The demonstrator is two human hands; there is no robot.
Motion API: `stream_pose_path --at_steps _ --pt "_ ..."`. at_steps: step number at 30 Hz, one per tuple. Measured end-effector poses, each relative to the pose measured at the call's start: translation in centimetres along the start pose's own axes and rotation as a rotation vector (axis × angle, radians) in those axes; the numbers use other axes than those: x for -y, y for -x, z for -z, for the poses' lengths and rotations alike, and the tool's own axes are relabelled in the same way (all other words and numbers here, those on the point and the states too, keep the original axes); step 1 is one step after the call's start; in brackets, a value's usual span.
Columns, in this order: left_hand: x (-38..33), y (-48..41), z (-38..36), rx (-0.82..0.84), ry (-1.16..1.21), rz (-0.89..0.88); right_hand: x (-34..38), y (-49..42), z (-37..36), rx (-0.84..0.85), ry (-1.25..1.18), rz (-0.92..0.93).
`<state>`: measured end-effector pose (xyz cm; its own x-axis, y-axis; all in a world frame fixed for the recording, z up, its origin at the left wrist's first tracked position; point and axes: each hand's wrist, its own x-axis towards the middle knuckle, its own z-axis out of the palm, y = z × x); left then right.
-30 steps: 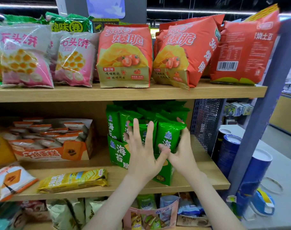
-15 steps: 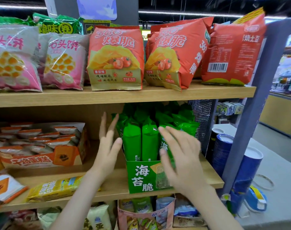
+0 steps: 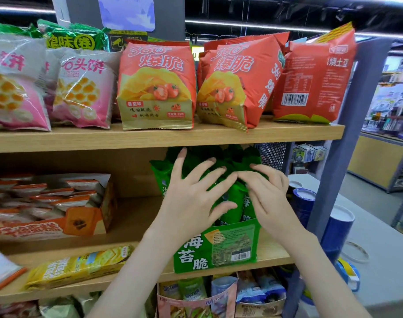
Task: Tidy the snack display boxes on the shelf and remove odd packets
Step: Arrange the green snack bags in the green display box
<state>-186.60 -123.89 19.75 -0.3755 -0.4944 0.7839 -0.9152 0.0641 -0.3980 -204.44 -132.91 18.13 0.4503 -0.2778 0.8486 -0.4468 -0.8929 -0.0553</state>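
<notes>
A green display box of green seaweed snack packets stands on the middle shelf, at its right end. My left hand lies spread over the packets' tops with straight fingers. My right hand presses on the packets from the right, fingers slightly bent. An orange and white cake display box sits at the left of the same shelf. In front of it lies a loose yellow cracker packet, with an orange and white packet at the far left edge.
The top shelf carries pink biscuit bags and red chip bags. Below are more snack boxes. A grey upright post bounds the shelf on the right, with blue paper cups on a white counter beyond.
My left hand moved from the box's left side onto the packet tops, and my right hand rose from the box's front to the packets. The view shifted closer.
</notes>
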Motion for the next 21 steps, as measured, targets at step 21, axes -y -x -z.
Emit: stream_pose_path --at_steps 21 --pt "2.3 2.9 1.0 -0.079 0.244 -0.055 0.5 -1.4 -3.1 -0.105 0.475 0.093"
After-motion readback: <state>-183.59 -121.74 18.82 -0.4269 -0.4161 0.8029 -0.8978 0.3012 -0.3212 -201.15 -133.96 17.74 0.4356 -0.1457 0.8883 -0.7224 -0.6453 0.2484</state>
